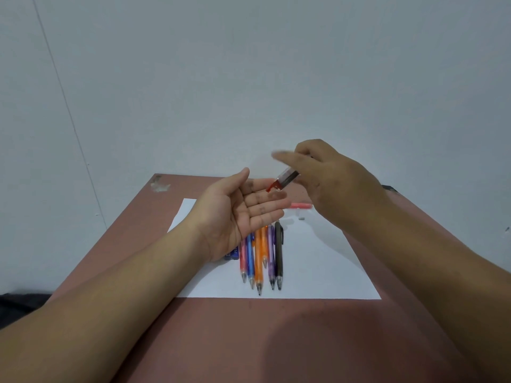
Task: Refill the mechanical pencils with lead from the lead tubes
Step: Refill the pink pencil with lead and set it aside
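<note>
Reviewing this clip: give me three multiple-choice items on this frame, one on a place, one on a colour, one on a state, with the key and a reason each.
1. Where do the mechanical pencils lie?
A. On the white paper
B. On the bare table top
C. In a cup

2. What colour is the open cap of the lead tube?
A. Green
B. Red
C. Yellow

3. How is the left hand held?
A. In a fist
B. Gripping a pencil
C. Open, palm up, under the tube's mouth

Key: 1 A, the pencils rest side by side on the sheet. 2 B, the flip cap at the tube's lower end is red. 3 C, its fingers are straight while the right hand tilts the tube over them.
</note>
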Action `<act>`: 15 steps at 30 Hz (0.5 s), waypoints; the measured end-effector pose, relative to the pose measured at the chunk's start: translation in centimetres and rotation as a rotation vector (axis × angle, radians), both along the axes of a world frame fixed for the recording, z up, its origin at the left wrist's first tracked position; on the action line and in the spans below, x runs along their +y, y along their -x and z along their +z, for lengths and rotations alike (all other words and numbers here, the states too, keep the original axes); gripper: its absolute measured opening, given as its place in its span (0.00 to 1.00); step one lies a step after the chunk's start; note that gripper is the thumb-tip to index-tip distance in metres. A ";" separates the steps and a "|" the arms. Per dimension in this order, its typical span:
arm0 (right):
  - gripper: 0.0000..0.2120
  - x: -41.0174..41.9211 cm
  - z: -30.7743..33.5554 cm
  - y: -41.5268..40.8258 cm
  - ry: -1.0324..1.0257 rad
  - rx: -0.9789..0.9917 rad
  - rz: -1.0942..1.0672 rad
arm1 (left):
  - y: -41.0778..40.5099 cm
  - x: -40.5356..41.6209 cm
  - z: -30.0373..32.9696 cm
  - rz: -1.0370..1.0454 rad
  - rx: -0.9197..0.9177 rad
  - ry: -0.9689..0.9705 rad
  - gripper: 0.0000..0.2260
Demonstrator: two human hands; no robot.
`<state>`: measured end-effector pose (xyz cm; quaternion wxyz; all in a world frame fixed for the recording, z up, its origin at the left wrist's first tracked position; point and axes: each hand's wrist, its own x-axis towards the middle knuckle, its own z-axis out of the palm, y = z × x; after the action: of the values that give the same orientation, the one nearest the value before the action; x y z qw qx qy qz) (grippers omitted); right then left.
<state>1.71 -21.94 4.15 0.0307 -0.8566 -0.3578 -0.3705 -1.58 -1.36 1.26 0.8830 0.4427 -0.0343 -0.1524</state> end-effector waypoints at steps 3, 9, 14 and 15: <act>0.43 0.3 0.2 0.5 -0.032 0.003 -0.065 | 0.0 0.0 0.0 0.008 0.001 -0.004 0.22; 0.43 0.2 -0.3 0.6 -0.046 -0.061 -0.080 | 0.1 0.0 0.1 0.005 0.001 -0.004 0.22; 0.30 -0.2 -0.6 0.8 -0.007 -0.100 -0.038 | 0.0 0.0 0.0 -0.009 -0.002 -0.001 0.23; 0.29 -0.3 -0.7 0.7 0.013 -0.102 -0.040 | 0.0 0.0 0.0 -0.009 -0.004 0.000 0.23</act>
<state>1.02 -22.23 3.46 -0.0006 -0.8439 -0.3441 -0.4116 -1.57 -1.35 1.27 0.8821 0.4430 -0.0380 -0.1554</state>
